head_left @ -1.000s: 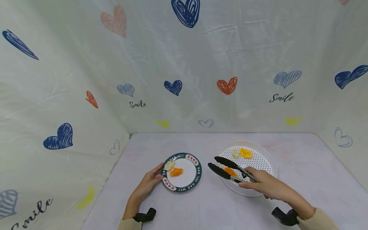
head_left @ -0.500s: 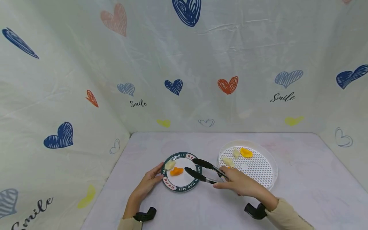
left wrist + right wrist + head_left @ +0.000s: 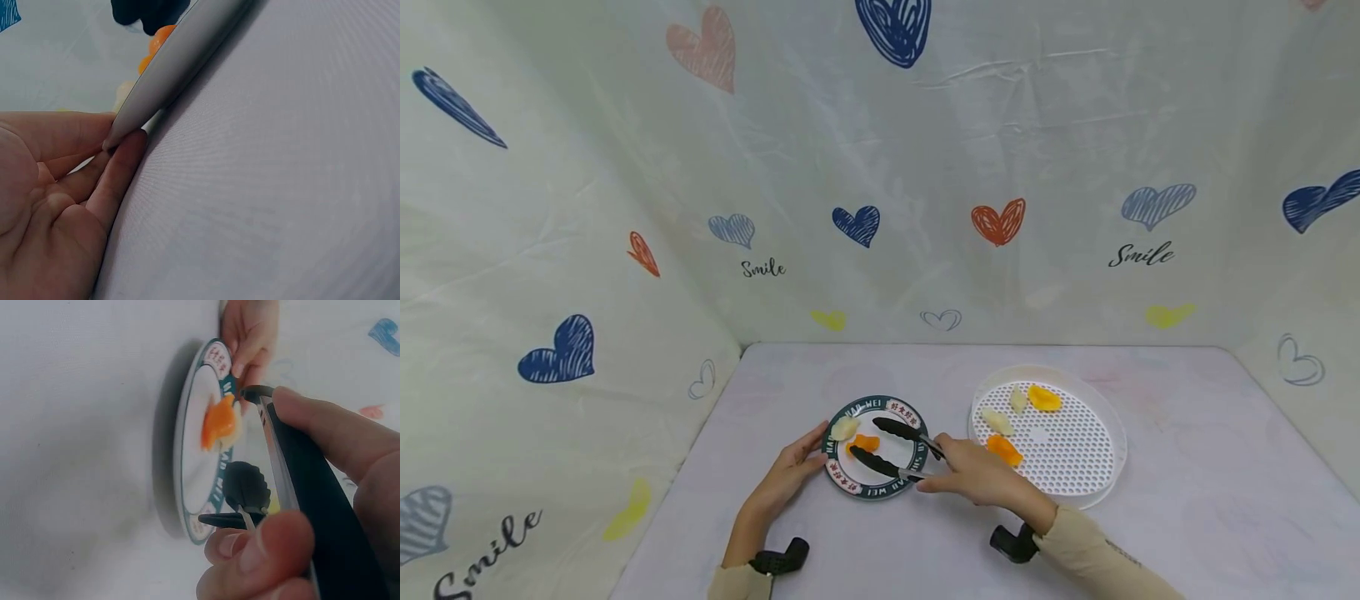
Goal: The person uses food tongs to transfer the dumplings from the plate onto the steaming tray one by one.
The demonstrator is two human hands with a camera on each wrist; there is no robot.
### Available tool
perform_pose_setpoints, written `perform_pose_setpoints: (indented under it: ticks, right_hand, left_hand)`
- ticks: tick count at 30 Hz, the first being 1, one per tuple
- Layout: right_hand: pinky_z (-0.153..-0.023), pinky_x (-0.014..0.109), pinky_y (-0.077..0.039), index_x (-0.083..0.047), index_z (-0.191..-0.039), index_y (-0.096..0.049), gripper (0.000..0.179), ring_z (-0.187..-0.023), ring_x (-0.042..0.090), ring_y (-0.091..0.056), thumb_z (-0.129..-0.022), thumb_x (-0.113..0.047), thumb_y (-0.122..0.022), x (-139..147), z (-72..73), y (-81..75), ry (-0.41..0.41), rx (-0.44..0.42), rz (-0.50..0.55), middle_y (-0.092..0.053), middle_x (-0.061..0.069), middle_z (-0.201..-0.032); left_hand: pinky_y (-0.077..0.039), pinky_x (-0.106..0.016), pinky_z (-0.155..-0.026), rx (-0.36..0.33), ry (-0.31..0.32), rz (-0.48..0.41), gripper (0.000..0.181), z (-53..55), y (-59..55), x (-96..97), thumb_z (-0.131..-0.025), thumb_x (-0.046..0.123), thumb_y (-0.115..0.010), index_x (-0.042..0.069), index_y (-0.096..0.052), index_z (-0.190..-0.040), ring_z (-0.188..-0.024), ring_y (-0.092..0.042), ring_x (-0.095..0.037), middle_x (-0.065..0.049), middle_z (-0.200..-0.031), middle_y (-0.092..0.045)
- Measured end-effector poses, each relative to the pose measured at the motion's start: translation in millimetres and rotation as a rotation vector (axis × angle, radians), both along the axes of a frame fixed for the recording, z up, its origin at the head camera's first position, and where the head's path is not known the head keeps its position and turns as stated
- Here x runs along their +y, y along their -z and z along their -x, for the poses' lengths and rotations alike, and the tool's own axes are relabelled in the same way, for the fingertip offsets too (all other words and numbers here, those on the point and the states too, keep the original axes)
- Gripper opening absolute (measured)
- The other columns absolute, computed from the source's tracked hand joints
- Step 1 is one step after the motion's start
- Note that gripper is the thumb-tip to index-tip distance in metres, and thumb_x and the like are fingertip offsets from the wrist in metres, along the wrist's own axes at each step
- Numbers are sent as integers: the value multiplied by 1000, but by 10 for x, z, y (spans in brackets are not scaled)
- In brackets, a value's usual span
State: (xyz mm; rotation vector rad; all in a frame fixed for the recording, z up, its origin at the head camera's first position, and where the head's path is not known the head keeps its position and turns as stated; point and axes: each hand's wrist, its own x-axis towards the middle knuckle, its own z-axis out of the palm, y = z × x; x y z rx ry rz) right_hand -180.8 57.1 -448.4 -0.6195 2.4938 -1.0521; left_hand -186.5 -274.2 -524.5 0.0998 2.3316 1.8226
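My left hand (image 3: 793, 467) grips the left rim of a small round plate (image 3: 880, 492) with a green lettered border. In the left wrist view, the rim sits between thumb and fingers (image 3: 125, 159). On the plate lie a pale piece of food (image 3: 845, 428) and an orange piece (image 3: 867, 442). Black-tipped tongs (image 3: 901, 431) are held in my right hand (image 3: 981, 473), their arms spread above the plate. The lower tip overlaps the orange piece in the head view. Nothing shows between the tips.
Right of the plate stands a round white perforated tray (image 3: 1075, 437). Two pale pieces (image 3: 997, 421), a yellow-orange piece (image 3: 1045, 398) and an orange piece (image 3: 1004, 450) lie on its left and back parts. Behind the table (image 3: 1187, 467) hangs a heart-patterned curtain (image 3: 1060, 125).
My right hand has carried the spread tongs left, from over the perforated tray to over the plate. The tray's left side is now uncovered. My left hand stays at the plate's rim.
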Motion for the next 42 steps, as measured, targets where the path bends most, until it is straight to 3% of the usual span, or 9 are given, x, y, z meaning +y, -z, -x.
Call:
perform_pose_setpoints:
  ticks: [4, 7, 13, 20, 27, 35, 42]
  right_hand:
    - [-46, 33, -53, 14, -139, -46, 86, -59, 19, -59, -82, -41, -80, -76, 58, 46, -1, 32, -38, -68, 23, -97]
    - [-49, 36, -56, 13, -137, -47, 85, -63, 21, -60, -82, -41, -81, -120, 100, 75, 5, 29, -60, -65, 29, -115]
    - [-39, 26, -45, 10, -137, -50, 81, -46, 17, -52, -81, -40, -82, -170, 146, 92, 6, 2, -68, -65, 18, -97]
    - [-38, 24, -42, 6, -131, -55, 73, -43, 15, -49, -81, -41, -81, -200, 161, 95, -14, -10, -76, -59, 7, -81]
    - [-38, 23, -41, 4, -132, -55, 72, -43, 14, -49, -84, -44, -78, -210, 152, 99, -18, -29, -92, -57, 6, -78]
    - [-37, 23, -39, -1, -115, -60, 54, -42, 14, -47, -85, -42, -77, -205, 125, 100, -23, -34, -72, -54, 6, -72]
    - [-40, 24, -42, 6, -135, -54, 71, -46, 15, -51, -87, -42, -75, -203, 103, 75, -12, -15, -106, -56, 9, -83]
  left_hand:
    - [-17, -48, -119, 2, 0, 1, 60, 7, -8, 0, -99, 8, -59, 4, -35, -154, -148, -24, -29, -11, -157, -38]
    - [-17, -48, -119, 5, 2, 1, 60, 5, -12, 0, -99, 8, -59, 4, -35, -154, -148, -24, -29, -11, -156, -38]
    - [-16, -48, -119, 4, 8, 1, 60, 10, -16, 2, -99, 10, -60, 5, -36, -154, -149, -23, -28, -10, -157, -38]
    - [-15, -48, -120, -5, 11, -7, 60, 12, -28, 3, -99, 9, -60, 5, -35, -154, -149, -22, -28, -10, -157, -38]
    - [-15, -48, -120, -3, 15, -12, 60, 9, -10, -4, -99, 9, -59, 4, -35, -154, -149, -22, -29, -11, -157, -38]
    - [-15, -48, -120, 1, 13, -8, 60, 4, 10, -9, -99, 8, -59, 5, -35, -154, -149, -22, -29, -11, -156, -38]
    - [-16, -47, -119, -3, 8, -16, 60, 1, 8, -18, -99, 6, -59, 2, -34, -154, -148, -23, -29, -13, -156, -38]
